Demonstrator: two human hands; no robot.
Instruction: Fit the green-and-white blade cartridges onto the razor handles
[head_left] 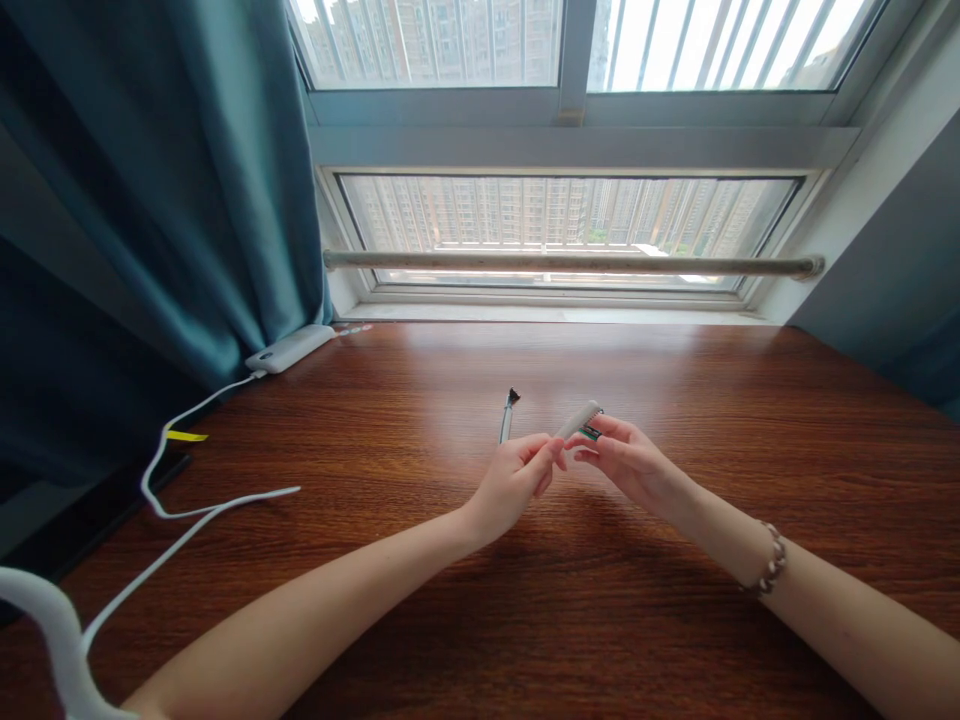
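A slim white piece (579, 418), rounded at its far end, is held above the table at a slant. My left hand (517, 470) is closed, pinching its near end between thumb and fingertips. My right hand (626, 455) curls its fingers around the far end. A small green and dark part (590, 432) shows under the white piece, at my right fingertips; its kind is too small to tell. Just beyond my left hand is a thin silvery rod with a black tip (513, 395). My left hand hides its lower end, so I cannot tell whether it lies on the table or is held.
The brown wooden table (420, 390) reaches to the window. At the back left a white power strip (291, 349) lies against the blue curtain (247, 180), its white cable (154, 480) running forward. A yellow tag (187, 436) sits beside the cable. A curved white stand (56, 630) occupies the front left corner.
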